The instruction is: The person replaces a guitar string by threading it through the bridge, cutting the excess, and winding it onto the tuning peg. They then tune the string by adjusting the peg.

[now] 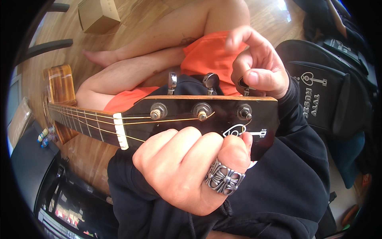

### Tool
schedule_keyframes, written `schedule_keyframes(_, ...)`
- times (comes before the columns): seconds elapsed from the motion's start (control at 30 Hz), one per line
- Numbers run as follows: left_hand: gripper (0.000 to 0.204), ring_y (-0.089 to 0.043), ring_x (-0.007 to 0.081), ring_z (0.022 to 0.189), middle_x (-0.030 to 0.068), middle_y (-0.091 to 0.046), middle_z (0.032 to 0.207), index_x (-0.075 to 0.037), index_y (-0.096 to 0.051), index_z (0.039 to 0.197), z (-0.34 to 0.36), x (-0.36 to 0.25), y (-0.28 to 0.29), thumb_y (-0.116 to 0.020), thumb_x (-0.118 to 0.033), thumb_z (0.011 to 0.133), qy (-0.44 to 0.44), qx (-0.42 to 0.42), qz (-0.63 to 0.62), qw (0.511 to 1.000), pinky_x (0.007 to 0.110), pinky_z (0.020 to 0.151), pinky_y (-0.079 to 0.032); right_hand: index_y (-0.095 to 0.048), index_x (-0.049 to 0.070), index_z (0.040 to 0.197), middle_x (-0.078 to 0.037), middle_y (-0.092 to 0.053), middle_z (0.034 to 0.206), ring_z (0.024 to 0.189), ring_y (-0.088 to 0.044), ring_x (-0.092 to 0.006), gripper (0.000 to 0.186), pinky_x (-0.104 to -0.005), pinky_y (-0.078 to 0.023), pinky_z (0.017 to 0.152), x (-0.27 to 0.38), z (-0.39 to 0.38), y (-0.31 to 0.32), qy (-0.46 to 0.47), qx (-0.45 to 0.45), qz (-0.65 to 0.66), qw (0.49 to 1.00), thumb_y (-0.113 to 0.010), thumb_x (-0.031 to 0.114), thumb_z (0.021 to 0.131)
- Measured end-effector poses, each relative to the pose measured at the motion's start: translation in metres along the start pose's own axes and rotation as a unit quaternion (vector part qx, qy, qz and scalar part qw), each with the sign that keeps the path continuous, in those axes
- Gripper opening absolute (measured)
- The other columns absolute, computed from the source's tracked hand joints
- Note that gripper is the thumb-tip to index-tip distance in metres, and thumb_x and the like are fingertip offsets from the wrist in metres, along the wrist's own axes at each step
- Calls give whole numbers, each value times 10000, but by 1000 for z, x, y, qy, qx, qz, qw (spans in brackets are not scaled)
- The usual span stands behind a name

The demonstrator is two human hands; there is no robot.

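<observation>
An acoustic guitar lies across my lap, its black headstock (179, 105) toward the right and its fretted neck (85, 121) running off to the left. Fingers curled, my left hand (191, 167) covers the lower part of the headstock and wears a broad silver ring (225, 177). Its thumb and index finger pinch a thin string (243, 128) below the rightmost string post (244, 112). On the far edge, my right hand (260, 65) grips a tuning peg (242, 83) with its thumb, one finger raised and blurred. Strings run over the white nut (121, 131) to two other posts.
Beyond the guitar are my crossed legs in orange shorts (211, 49) on a wooden floor. A cardboard box (98, 16) stands at the far left. A black padded bag (318, 91) lies at right, dark furniture (34, 159) at lower left.
</observation>
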State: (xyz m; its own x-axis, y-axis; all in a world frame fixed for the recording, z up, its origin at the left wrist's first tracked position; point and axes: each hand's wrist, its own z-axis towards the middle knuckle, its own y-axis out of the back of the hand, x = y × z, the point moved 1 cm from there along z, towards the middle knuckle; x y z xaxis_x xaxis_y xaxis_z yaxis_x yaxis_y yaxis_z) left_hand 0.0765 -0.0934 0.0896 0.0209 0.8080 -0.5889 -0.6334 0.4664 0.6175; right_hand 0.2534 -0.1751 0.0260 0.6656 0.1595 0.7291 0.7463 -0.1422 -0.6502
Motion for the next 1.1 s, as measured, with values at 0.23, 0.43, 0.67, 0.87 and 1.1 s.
schedule_keyframes(0.23,218,-353,156,363,8,-374,502,-55,-478,639,5,-1,10,-654,-33,766,-11,53,9,998,283,370,-264,-634,-31,933,-60,-612,827,722,-569,-94,236,-223,-470,636,-14,3,20,49,99,13,994,-664,202,916)
schedule_keyframes(0.43,199,-396,161,392,9,-394,525,-67,-487,701,8,-4,13,-677,-34,747,5,76,17,997,287,381,-312,-619,-10,962,-12,-606,762,626,-540,-17,128,-146,-404,540,20,7,-10,-51,9,72,996,-684,20,856)
schedule_keyframes(0.67,190,-411,178,397,12,-407,524,-70,-502,733,9,-4,15,-687,-24,741,21,78,12,997,302,394,-335,-607,6,809,-16,-594,756,688,-557,-57,209,-194,-436,608,-6,11,15,4,115,52,992,-666,175,915)
schedule_keyframes(0.87,206,-408,186,395,17,-410,519,-78,-494,734,12,-8,20,-693,-27,749,28,93,22,995,311,397,-328,-485,9,1227,-36,-594,1015,897,-551,-71,374,-237,-445,812,5,0,-18,-35,97,34,994,-479,318,1015)
schedule_keyframes(1.1,198,-376,186,371,15,-408,501,-81,-482,714,24,-22,39,-665,-17,756,10,53,36,998,310,385,-298,-357,-102,1403,-166,-559,1242,922,-635,-130,774,-272,-471,862,33,-8,-37,-10,95,-100,990,-407,541,975)
